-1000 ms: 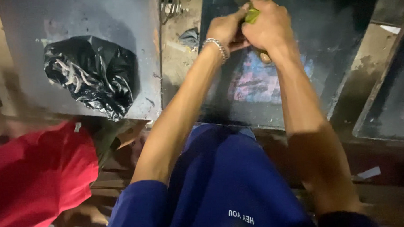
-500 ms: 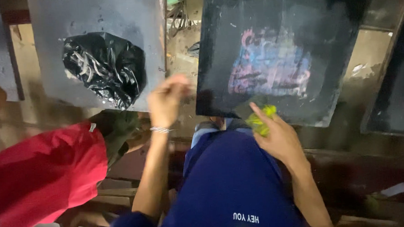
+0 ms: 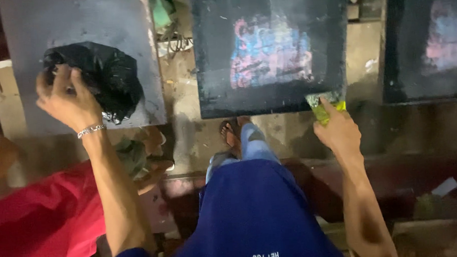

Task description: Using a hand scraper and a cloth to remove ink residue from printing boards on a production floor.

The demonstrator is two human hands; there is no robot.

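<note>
The left hand (image 3: 68, 101) reaches out to the black bag (image 3: 102, 77) on the grey board (image 3: 83, 22), its fingers (image 3: 59, 81) curled onto the crumpled near edge, bag just beyond them. The right hand (image 3: 340, 132) pinches a yellow-green pad (image 3: 324, 107) at the dark board's (image 3: 271, 51) near corner, pad poking past the fingertips, probably for wiping.

Crumpled black plastic bag (image 3: 102, 77) on grey board (image 3: 42, 28), far left; no labels, signs, screens.

The crumpled black plastic bag (image 3: 102, 77) looks glossy; the grey board (image 3: 42, 28) under it matt; the red cloth (image 3: 34, 226) soft, unshiny.
</note>
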